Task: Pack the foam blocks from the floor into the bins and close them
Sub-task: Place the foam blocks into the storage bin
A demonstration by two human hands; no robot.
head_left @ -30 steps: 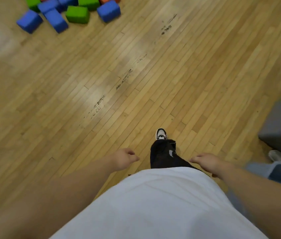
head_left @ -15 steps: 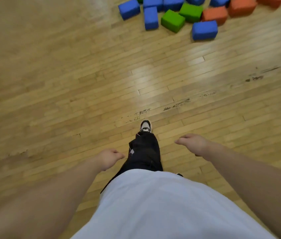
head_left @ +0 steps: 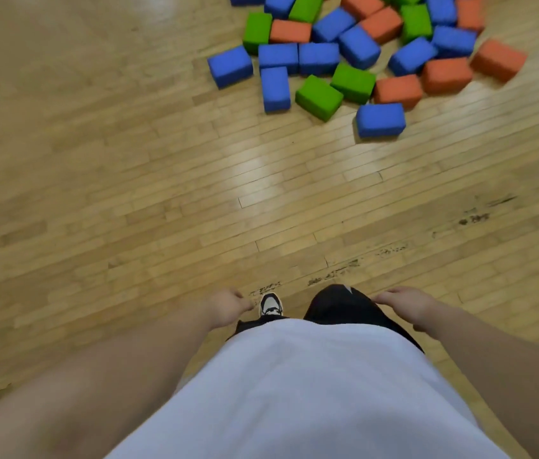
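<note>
At twelve to one o'clock in the head view, heaped on the pale wooden plank floor [head_left: 96, 160]: blue, green and orange rectangular foam blocks [head_left: 359, 48], touching and overlapping, cut off by the top edge. Wide bare planking from the heap's near edge down to six o'clock and out to nine. Dark scuff marks [head_left: 473, 218] at three to four o'clock.

Nearest the body, a lone blue foam block [head_left: 380, 120], lying flat, long axis nine to three. Toward ten o'clock from it, a green foam block [head_left: 318, 97], long axis ten to four. Just beside that, a narrow blue foam block [head_left: 275, 89], long axis twelve to six.

At six o'clock, a white shirt [head_left: 311, 392], a black trouser leg [head_left: 341, 304] and a black-and-white shoe [head_left: 270, 304], toe toward twelve. Left hand [head_left: 228, 308] loosely curled, holding nothing. Right hand [head_left: 407, 304] palm down beside the trouser leg, fingers relaxed, holding nothing. Both well apart from the heap.
</note>
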